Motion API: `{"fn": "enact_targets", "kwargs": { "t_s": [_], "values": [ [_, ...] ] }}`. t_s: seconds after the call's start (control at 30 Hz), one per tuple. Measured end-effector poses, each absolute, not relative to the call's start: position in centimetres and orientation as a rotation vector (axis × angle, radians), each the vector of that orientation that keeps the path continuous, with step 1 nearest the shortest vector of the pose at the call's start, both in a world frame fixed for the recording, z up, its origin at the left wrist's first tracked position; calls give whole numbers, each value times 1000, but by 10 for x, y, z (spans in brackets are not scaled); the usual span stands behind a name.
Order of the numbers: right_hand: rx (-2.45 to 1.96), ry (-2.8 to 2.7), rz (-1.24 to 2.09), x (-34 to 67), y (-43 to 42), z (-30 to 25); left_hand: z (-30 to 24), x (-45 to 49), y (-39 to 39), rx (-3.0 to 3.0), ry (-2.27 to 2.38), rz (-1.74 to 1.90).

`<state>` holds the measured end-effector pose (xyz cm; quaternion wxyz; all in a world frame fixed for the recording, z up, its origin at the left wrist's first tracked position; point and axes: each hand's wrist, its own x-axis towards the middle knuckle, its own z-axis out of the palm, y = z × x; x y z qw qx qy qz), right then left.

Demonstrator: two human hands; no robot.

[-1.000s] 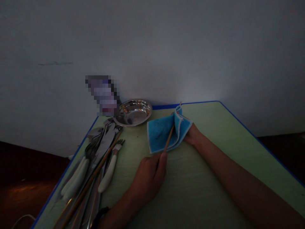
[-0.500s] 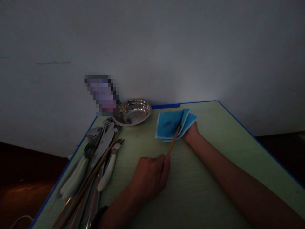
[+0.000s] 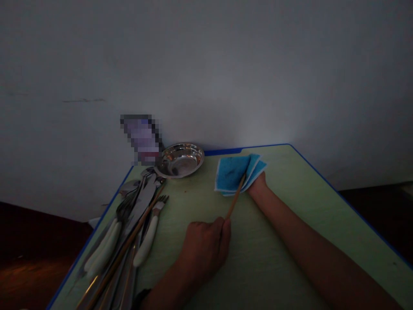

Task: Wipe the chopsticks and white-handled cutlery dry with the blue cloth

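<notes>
My left hand [image 3: 206, 247] is closed round the near end of a thin wooden chopstick [image 3: 235, 202] that slants up and away to the right. Its far end disappears into a folded blue cloth [image 3: 232, 174]. My right hand [image 3: 257, 186] is wrapped in that cloth and grips the stick's tip through it; only the wrist and heel of the hand show. Both hands rest low over the pale green table [image 3: 290, 224].
A shiny metal dish [image 3: 180, 160] sits by the wall at the back. A pile of cutlery [image 3: 129, 228] with white handles, knives, forks and another chopstick lies along the left edge. A blurred upright object [image 3: 142, 138] stands behind the dish.
The cloth slid up the chopstick from its middle to its far tip and folded tighter round my right hand. More bare stick shows now. My left hand stayed put.
</notes>
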<state>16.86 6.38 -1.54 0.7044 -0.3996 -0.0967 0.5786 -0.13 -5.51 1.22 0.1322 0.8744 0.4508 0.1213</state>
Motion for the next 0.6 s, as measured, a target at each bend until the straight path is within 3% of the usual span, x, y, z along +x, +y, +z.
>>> {"fn": "enact_targets", "kwargs": {
  "t_s": [0.6],
  "values": [
    [-846,-377,1368,159,58,-14,16,10,-62,2350,1367,160]
  ]
}}
